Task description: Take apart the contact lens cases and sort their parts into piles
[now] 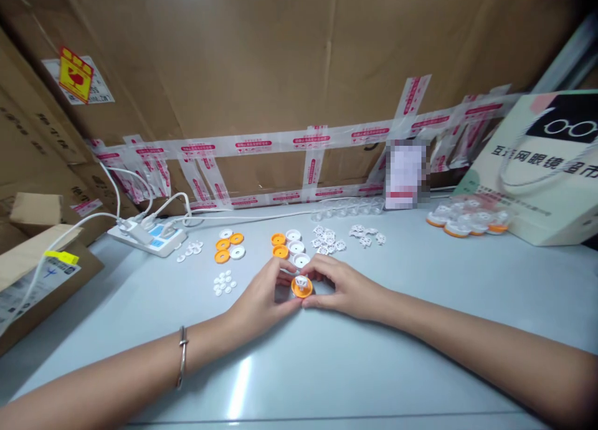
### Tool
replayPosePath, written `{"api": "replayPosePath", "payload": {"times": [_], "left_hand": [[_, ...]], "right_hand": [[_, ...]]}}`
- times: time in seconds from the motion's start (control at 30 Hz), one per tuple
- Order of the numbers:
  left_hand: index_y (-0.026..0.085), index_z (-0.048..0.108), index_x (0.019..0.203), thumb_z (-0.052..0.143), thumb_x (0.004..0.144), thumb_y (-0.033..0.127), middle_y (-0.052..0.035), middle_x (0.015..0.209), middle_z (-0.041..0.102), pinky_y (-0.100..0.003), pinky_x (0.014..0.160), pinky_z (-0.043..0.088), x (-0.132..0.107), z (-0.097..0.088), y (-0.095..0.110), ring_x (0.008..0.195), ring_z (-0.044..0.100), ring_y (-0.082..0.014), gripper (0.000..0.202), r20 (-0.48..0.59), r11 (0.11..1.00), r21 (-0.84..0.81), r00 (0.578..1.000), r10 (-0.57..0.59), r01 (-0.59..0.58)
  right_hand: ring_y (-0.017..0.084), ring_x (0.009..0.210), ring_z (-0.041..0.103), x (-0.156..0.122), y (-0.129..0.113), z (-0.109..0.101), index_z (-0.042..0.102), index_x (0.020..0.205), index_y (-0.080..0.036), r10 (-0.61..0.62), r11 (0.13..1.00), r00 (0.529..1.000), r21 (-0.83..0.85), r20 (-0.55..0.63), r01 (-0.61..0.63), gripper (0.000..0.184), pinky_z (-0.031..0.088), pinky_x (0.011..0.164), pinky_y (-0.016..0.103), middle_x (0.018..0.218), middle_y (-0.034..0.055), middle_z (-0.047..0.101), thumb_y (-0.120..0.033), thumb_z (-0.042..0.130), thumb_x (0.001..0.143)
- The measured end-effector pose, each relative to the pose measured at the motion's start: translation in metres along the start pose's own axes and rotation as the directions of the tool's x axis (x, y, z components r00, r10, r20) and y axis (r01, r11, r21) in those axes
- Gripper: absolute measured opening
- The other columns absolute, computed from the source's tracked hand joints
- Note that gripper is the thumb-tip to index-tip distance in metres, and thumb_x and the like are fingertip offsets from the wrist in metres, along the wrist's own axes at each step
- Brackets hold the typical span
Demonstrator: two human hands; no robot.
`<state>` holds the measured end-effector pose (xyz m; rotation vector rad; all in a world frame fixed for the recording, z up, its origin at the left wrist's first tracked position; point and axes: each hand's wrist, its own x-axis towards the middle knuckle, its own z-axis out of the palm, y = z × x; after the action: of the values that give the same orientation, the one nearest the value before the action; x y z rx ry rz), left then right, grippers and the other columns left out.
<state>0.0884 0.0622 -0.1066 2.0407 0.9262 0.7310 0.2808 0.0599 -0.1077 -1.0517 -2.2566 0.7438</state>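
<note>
On counter [327, 367] centre: orange disc [301, 289], white piece [302, 282] on top.
Left hand [261, 299]: I grip disc's left edge.
Right hand [344, 286]: I grip its right edge.

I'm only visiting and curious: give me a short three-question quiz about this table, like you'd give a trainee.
1. True or false: the left hand and the right hand both touch the orange disc.
2. Which wrist wears the bracelet? A: left. B: right.
3. Fill in: the power strip lies to the ____ of the hands.
Key: 1 true; 2 A; 3 left.
</note>
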Motion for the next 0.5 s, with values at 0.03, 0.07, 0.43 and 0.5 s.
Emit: {"api": "replayPosePath", "payload": {"times": [0.03, 0.07, 0.43, 0.5], "left_hand": [[0.018, 0.042, 0.096, 0.060, 0.074, 0.024, -0.0062, 0.099, 0.055, -0.031, 0.082, 0.047, 0.0011, -0.0001, -0.0008, 0.089, 0.056, -0.0148, 0.029, 0.006, 1.000, -0.005, 1.000, 0.011, -0.011], [0.018, 0.043, 0.097, 0.059, 0.074, 0.022, -0.0063, 0.100, 0.054, -0.031, 0.083, 0.047, 0.0018, -0.0003, -0.0015, 0.090, 0.056, -0.0148, 0.028, 0.013, 1.000, -0.007, 1.000, 0.022, -0.022], [0.023, 0.051, 0.112, 0.049, 0.082, 0.020, -0.0062, 0.104, 0.055, -0.032, 0.086, 0.041, 0.0062, -0.0048, 0.0072, 0.096, 0.051, -0.0173, 0.030, 0.005, 0.982, 0.140, 0.992, 0.124, -0.124], [0.023, 0.054, 0.108, 0.049, 0.083, 0.021, -0.0048, 0.097, 0.058, -0.031, 0.083, 0.042, 0.0084, -0.0043, 0.0066, 0.090, 0.053, -0.0162, 0.026, -0.018, 0.983, 0.162, 0.995, 0.095, -0.091]], "right_hand": [[0.015, 0.081, 0.050, 0.0007, 0.0016, 0.0001, 0.056, 0.092, -0.019, 0.000, 1.000, 1.000, 0.015, -0.001, 0.000, 0.029, 0.042, 0.073, 0.028, 0.084, 0.0028, 0.053, -0.037, 0.063, 0.072], [0.015, 0.081, 0.050, 0.0010, 0.0025, 0.0000, 0.056, 0.093, -0.019, 0.003, 1.000, 1.000, 0.029, 0.000, -0.003, 0.028, 0.042, 0.073, 0.028, 0.085, 0.0030, 0.053, -0.037, 0.063, 0.073], [0.014, 0.074, 0.048, 0.0034, -0.0030, 0.0022, 0.057, 0.084, -0.018, 0.032, 0.999, 0.999, -0.014, -0.041, -0.032, 0.011, 0.042, 0.068, 0.026, 0.078, 0.0015, 0.049, -0.022, 0.056, 0.074], [0.015, 0.078, 0.049, 0.0053, -0.0036, 0.0035, 0.056, 0.085, -0.018, 0.045, 0.999, 0.998, 0.008, -0.045, -0.045, 0.012, 0.042, 0.072, 0.027, 0.082, 0.0022, 0.050, -0.024, 0.057, 0.074]]}}
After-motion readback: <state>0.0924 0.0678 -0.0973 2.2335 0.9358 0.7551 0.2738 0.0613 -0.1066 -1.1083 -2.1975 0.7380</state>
